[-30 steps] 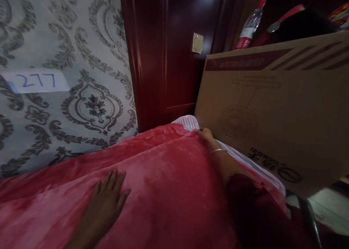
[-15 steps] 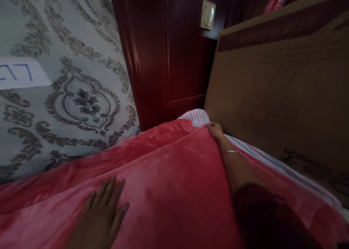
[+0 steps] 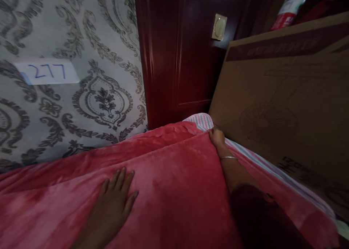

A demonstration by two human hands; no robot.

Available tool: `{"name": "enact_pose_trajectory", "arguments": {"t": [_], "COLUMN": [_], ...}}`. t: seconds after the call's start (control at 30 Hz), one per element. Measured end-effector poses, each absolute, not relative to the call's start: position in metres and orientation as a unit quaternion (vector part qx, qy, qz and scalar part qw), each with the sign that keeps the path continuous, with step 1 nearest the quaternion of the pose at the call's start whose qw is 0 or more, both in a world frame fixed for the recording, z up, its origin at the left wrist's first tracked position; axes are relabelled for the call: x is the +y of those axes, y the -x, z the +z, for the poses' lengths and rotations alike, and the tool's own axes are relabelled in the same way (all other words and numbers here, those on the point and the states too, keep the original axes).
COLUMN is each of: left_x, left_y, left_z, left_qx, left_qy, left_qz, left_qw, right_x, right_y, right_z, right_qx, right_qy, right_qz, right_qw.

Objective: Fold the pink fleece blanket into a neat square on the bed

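A plush red-pink blanket [image 3: 169, 183] spreads across the lower view, with one layer folded over another. My left hand [image 3: 113, 201] lies flat on its top layer, fingers stretched out. At the blanket's far right corner, my right hand [image 3: 217, 137] is closed on the fabric edge; a thin bangle circles that wrist. Beneath the blanket a striped pink, grey and white sheet [image 3: 203, 121] shows at the far corner and along the right side. The fingertips of my right hand are partly hidden.
A large cardboard box [image 3: 272, 89] stands against the right side, with a plastic bottle [image 3: 290, 9] above its top edge. Behind the bed is a dark red panel [image 3: 188, 60] with a gold plate [image 3: 219, 27]. Patterned wallpaper [image 3: 106, 100] on the left bears a paper marked 277 [image 3: 49, 71].
The view has swung left and up, so the numbered paper shows whole. Both hands keep nearly the same places on the blanket, the right one still gripping its corner.
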State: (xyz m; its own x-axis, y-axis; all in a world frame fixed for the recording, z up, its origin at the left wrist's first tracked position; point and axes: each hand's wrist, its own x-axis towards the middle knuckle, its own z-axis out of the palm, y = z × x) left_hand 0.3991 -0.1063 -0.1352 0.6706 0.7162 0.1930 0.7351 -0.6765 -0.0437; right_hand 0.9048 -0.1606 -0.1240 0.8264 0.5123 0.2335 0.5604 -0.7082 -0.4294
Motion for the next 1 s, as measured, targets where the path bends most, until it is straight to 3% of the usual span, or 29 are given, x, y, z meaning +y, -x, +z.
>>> {"name": "enact_pose_trajectory", "arguments": {"t": [0.27,0.73,1.0], "left_x": [-0.115,-0.124,-0.206], "left_y": [-0.406,-0.412,-0.396], "left_z": [-0.123,-0.103,-0.089], "left_qx": [-0.414,-0.367,-0.169], "left_qy": [0.908,0.917,0.977], "left_qz": [-0.053,-0.136,-0.133], "left_qw": [0.05,0.073,0.001], "right_x": [-0.191,-0.402,-0.454], "right_y": [-0.881,-0.843,-0.83], "right_z": [-0.113,-0.111,-0.104], "right_qx": [-0.339,-0.239,-0.19], "right_qy": [0.915,0.96,0.972], "right_qz": [-0.038,0.007,0.031], "right_qw": [0.217,0.143,0.134]}}
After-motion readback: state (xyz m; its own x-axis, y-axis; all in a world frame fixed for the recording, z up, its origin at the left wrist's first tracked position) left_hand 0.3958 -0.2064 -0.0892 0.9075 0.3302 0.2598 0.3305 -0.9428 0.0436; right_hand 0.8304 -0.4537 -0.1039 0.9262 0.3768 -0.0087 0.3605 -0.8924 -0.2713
